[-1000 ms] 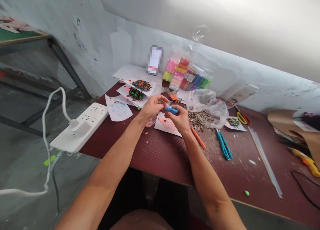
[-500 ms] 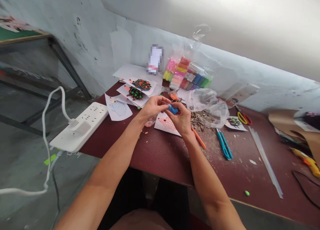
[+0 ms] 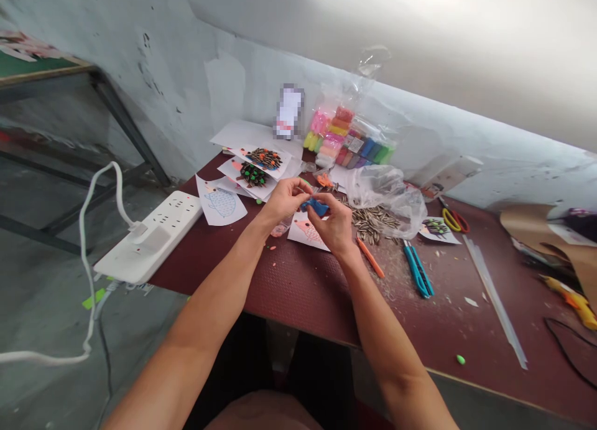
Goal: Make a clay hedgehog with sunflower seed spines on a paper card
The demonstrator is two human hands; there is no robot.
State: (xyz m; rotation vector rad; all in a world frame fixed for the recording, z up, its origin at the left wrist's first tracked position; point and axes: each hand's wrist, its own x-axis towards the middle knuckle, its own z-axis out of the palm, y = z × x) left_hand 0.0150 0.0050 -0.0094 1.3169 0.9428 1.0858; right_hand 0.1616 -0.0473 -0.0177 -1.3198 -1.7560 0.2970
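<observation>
Between my two hands, over the table, is a small packet of blue modelling clay. My left hand pinches its left end with thumb and fingers. The fingers of my right hand grip the other end, so part of the packet is covered. Just below lies a white card with a pink hedgehog drawing, partly hidden by my right hand. A heap of striped sunflower seeds lies to the right of my hands. An orange pen-like tool rests near my right wrist.
Hedgehog cards with seeds are stacked at the left, beside a blue hedgehog drawing and a white power strip. Bagged coloured clay leans at the back. Teal-handled scissors, clear glue sticks and a yellow glue gun lie right.
The blue clay packet has shifted slightly left and looks more spread out between my fingers. My right hand has moved a little left with it; my left hand stays nearly in place.
</observation>
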